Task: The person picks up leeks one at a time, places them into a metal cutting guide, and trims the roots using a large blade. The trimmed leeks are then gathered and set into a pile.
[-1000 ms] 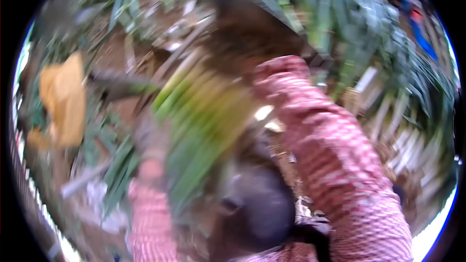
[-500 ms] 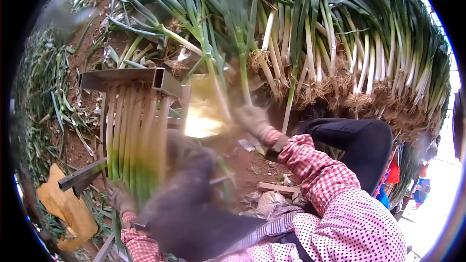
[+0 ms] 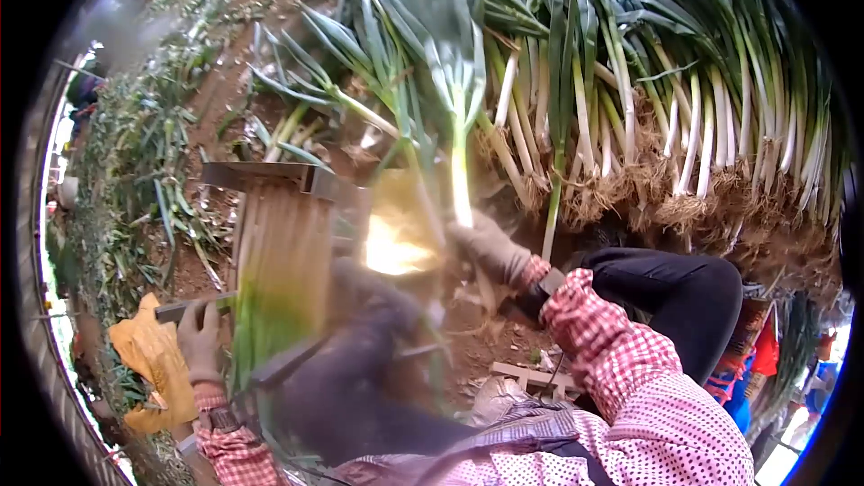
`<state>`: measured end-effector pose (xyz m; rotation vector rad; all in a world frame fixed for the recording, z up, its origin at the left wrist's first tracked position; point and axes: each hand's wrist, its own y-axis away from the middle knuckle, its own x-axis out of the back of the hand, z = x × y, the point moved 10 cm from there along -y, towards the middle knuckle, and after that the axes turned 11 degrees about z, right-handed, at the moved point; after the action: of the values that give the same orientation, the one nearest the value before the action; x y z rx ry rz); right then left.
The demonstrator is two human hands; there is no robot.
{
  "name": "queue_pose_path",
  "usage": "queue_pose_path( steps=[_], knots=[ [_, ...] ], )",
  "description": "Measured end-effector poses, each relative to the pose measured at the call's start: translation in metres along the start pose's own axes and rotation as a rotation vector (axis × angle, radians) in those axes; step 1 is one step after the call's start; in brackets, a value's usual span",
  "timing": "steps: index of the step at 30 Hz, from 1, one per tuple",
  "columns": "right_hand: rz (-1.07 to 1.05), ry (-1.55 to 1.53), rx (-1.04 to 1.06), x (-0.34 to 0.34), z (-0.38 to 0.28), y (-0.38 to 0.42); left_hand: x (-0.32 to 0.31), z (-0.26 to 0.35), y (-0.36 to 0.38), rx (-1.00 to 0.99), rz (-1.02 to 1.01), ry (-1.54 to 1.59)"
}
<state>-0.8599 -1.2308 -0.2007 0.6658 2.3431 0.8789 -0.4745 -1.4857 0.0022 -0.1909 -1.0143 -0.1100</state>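
My right hand (image 3: 490,250), in a tan glove, is closed round the white stem of a leek (image 3: 461,162) just above its roots; the green leaves point up and away. My left hand (image 3: 199,340), also gloved, rests by the end of a metal bar (image 3: 225,302) at the left side of a metal frame (image 3: 270,175); whether it grips the bar is unclear. Inside the frame several leeks (image 3: 281,270) lie side by side, white ends toward the frame's top edge, green parts toward me.
A large row of leeks (image 3: 693,135) with rooty ends lies at the upper right. Yellow cloth or sheet (image 3: 153,364) is at lower left. Leaf scraps cover the soil at left. My bent knee (image 3: 675,297) is at right. A bright glare and dark blur cover the middle.
The view has shifted, so the frame sits farther right and lower. My left hand has moved from beside the leeks up to the bar. My right hand's leek shows more clearly, its roots below the hand.
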Motion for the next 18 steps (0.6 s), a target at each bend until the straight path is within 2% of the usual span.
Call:
queue_pose_path(
  steps=[2,3,4,5,6,7,8,10,12,14,15,16,17,18],
  knots=[
    [-0.052,0.106,0.233,-0.047,-0.021,0.04,-0.015,0.102,0.014,-0.146,-0.078,0.128],
    [-0.139,0.077,0.271,-0.072,-0.029,0.079,-0.013,0.194,0.046,-0.359,-0.056,0.205],
    [-0.22,0.116,0.291,-0.094,-0.03,0.114,-0.009,0.269,0.079,-0.881,-0.081,0.119],
    [-0.301,0.153,0.313,-0.116,-0.03,0.149,-0.018,0.32,0.112,-1.201,-0.034,-0.213],
    [-0.371,0.272,0.412,-0.127,-0.026,0.174,-0.025,0.312,0.117,-1.253,-0.017,-0.109],
    [-0.435,0.384,0.522,-0.136,-0.021,0.199,-0.034,0.316,0.128,-1.275,-0.062,-0.183],
    [-0.492,0.482,0.637,-0.145,-0.016,0.225,-0.039,0.323,0.148,-1.491,0.094,-0.338],
    [-0.63,0.77,0.681,-0.147,-0.004,0.248,-0.026,0.322,0.166,-1.549,0.028,-0.34],
    [-0.652,1.256,0.571,-0.14,0.01,0.223,0.002,0.286,0.145,-1.28,-0.008,-0.666],
    [-0.621,1.294,0.996,-0.154,-0.018,0.196,0.056,0.221,0.128,-1.008,0.105,-0.84],
    [-0.628,1.247,1.003,-0.165,-0.036,0.184,0.077,0.185,0.129,-0.818,0.11,-1.007],
    [-0.575,1.276,0.989,-0.18,-0.046,0.161,0.095,0.146,0.133,-0.599,0.029,-1.142],
    [-0.586,1.326,1.397,-0.21,-0.067,0.171,0.108,0.123,0.141,-0.455,-0.095,-1.125],
    [-0.643,1.355,1.446,-0.239,-0.064,0.156,0.118,0.091,0.142,-0.308,-0.141,-1.192]
  ],
)
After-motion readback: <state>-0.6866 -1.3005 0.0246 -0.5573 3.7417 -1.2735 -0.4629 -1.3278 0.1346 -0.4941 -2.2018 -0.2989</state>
